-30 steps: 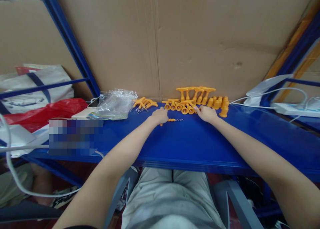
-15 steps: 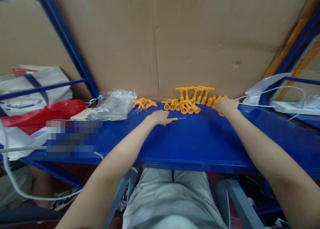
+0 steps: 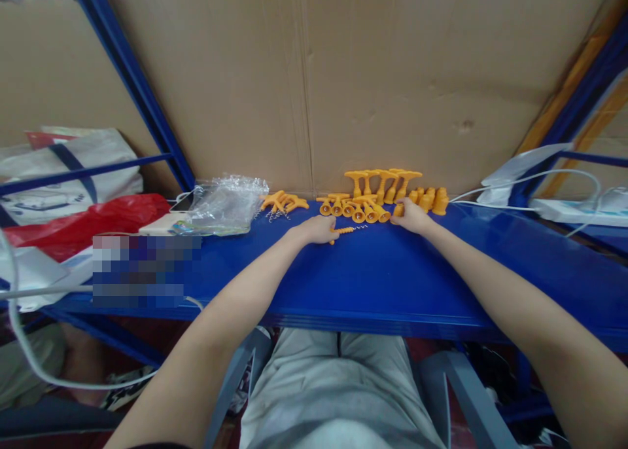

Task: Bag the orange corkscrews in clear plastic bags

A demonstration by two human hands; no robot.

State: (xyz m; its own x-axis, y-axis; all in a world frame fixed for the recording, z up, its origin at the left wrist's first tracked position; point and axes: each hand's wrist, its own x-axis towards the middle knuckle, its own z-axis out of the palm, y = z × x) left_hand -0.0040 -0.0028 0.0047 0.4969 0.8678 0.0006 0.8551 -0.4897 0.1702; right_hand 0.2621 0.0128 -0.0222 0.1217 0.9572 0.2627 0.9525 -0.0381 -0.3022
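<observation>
My left hand (image 3: 321, 229) is closed on the handle of an orange corkscrew (image 3: 346, 230), whose metal spiral points right. An orange bell-shaped sleeve (image 3: 399, 210) is pinched in my right hand (image 3: 411, 217), just above the blue table. Several similar orange sleeves (image 3: 440, 201) stand behind and right of that hand. Between my hands, further back, lie assembled orange corkscrews (image 3: 366, 212) with their round open ends facing me. More assembled corkscrews (image 3: 383, 184) stand upright behind them. Left of my left hand is a pile of orange handles with bare spirals (image 3: 282, 203).
Clear plastic packaging (image 3: 226, 203) lies on the blue table (image 3: 373, 279) at the left, beside a red bag (image 3: 98, 220). A cardboard wall (image 3: 314, 89) closes the back. White cables (image 3: 490, 205) run at the right, and another person's leg shows at lower left.
My right hand has moved left from the standing sleeves, bringing one orange sleeve toward the corkscrew. My left hand has shifted slightly right with the corkscrew, its spiral now tilted up a little.
</observation>
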